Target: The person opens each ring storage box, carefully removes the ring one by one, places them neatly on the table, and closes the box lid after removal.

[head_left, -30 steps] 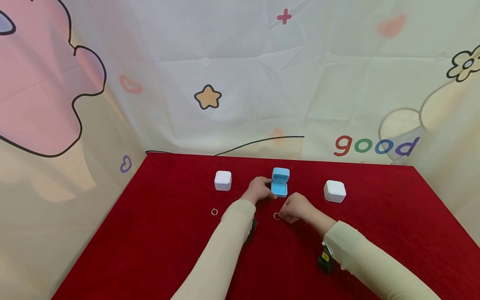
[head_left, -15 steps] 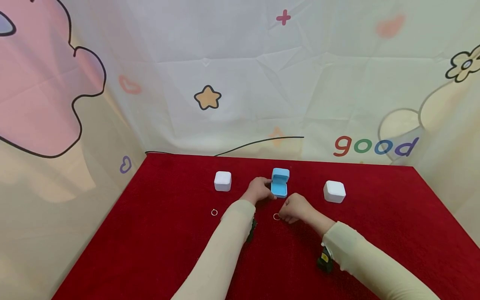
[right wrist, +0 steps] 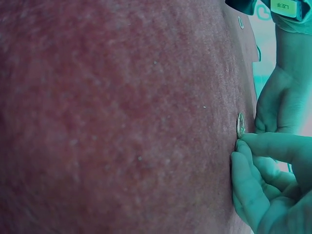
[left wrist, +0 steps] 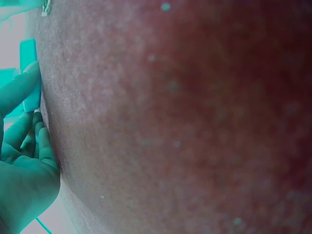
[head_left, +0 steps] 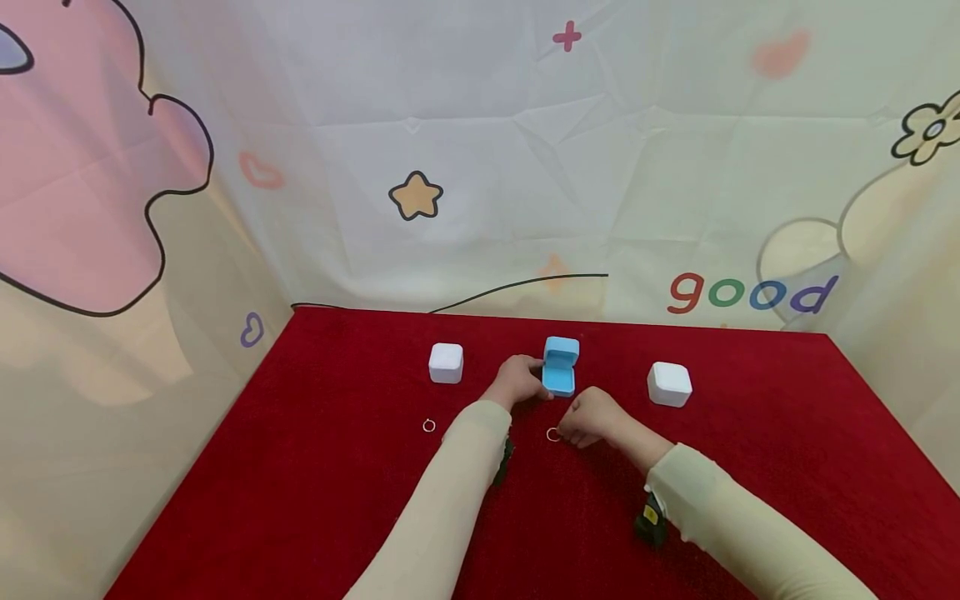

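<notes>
A light blue ring box point(head_left: 558, 380) stands with its lid up near the middle of the red cloth. My left hand point(head_left: 517, 379) grips it from the left side, thumb at its front corner; the left wrist view shows the thumb against the box point(left wrist: 29, 52). Just in front, my right hand point(head_left: 592, 416) pinches a gold-coloured ring point(head_left: 548, 434) between thumb and forefinger. In the right wrist view that ring point(right wrist: 239, 126) stands up from the fingertips, close over the cloth. A second ring point(head_left: 424, 426) lies to the left on the cloth.
Two closed white boxes stand on the red cloth point(head_left: 315, 483): one white box point(head_left: 446, 363) left of the blue one, another white box point(head_left: 669, 384) to the right. Behind the table hangs a printed curtain point(head_left: 495, 192).
</notes>
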`<state>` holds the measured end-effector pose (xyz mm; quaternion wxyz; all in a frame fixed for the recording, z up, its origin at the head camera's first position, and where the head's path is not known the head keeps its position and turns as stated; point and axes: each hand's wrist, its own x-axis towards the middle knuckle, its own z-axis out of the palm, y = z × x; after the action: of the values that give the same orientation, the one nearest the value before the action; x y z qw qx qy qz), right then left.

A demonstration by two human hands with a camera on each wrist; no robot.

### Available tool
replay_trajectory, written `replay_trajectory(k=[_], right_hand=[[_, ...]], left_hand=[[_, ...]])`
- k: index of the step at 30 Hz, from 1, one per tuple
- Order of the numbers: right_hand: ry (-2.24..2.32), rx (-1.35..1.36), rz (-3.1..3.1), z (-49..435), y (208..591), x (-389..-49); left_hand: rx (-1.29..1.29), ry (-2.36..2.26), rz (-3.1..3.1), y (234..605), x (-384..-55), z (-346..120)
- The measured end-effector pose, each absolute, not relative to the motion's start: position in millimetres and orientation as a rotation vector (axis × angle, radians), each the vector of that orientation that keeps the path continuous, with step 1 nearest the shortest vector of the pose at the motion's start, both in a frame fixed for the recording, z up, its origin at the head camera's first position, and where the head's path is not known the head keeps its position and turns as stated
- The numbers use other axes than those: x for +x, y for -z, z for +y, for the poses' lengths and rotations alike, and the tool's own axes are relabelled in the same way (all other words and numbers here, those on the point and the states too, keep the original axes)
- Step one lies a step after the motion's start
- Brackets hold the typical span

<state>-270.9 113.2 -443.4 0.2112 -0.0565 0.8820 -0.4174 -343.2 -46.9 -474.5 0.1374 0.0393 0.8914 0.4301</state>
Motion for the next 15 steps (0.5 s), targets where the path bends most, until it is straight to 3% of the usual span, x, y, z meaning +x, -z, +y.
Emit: replay_trajectory(k=[15], right_hand=[[1.169, -0.155, 2.397, 115.2, 438.8, -270.1]], left_hand=[[0.076, -1.261, 2.571, 462.7, -331.9, -45.6]])
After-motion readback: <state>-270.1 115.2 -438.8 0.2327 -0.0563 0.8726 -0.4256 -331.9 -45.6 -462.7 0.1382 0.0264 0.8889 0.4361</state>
